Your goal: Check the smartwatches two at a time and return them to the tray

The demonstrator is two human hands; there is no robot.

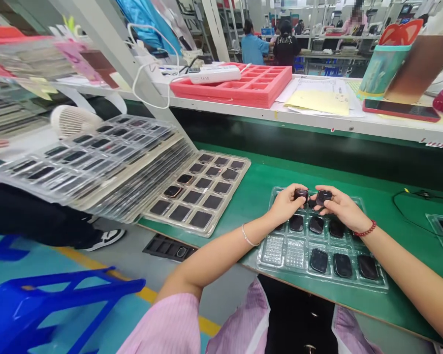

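My left hand (288,200) grips a dark smartwatch body (300,193) between thumb and fingers. Close beside it, my right hand (337,206) pinches a second dark smartwatch body (324,197), its flat face toward me. Both are held above the far part of a clear plastic tray (276,268) on the green bench. Several black square watch pieces, such as this watch piece (319,260), sit in the tray's pockets; two front-left pockets hold nothing. The hands cover part of the tray's back row.
Left of my arm lies a beige tray (217,216) with dark squares and two watch-like pieces. Beyond it leans a tall tray stack (133,182). A shelf (236,105) across the back carries a red foam tray (258,93) and a phone (400,110). A blue stool (59,300) stands left.
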